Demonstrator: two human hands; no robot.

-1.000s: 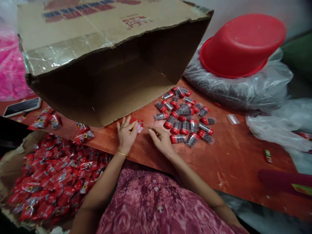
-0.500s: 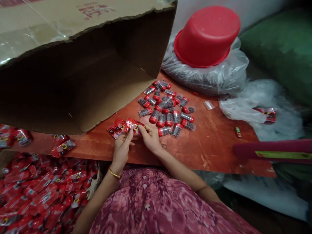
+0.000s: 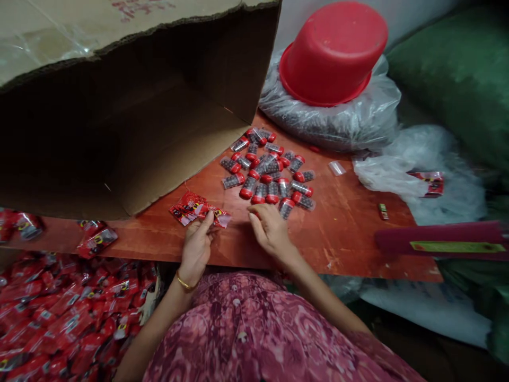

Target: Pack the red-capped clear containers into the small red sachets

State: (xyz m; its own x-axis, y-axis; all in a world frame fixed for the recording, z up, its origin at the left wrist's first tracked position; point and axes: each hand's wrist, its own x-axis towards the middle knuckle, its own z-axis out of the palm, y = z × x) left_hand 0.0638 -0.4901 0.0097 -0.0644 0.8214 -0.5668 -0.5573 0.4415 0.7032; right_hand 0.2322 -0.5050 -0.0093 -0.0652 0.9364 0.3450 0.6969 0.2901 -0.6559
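Observation:
My left hand (image 3: 194, 245) pinches a small bunch of red printed packets (image 3: 193, 208) and holds them just above the orange-brown table (image 3: 342, 233), near its front edge. My right hand (image 3: 271, 231) is off the packets. It lies at the near edge of a pile of several small clear vials with red caps (image 3: 270, 172), its fingers curled over one vial, of which only a bit of red shows at the fingertips. A gold bangle sits on my left wrist.
A big cardboard box (image 3: 119, 106) lies on its side at the back left. A red basin (image 3: 334, 53) sits upturned on a plastic bag of dark contents (image 3: 330, 119). Many red packets (image 3: 59, 318) fill a container at lower left. Clear bags (image 3: 417, 170), a green sack (image 3: 457, 79) and a maroon bar (image 3: 437, 239) are at right.
My left hand lifted the red packets off the table and both hands held them. Now my right hand has let go and moved right onto the nearest vial. The view swung right.

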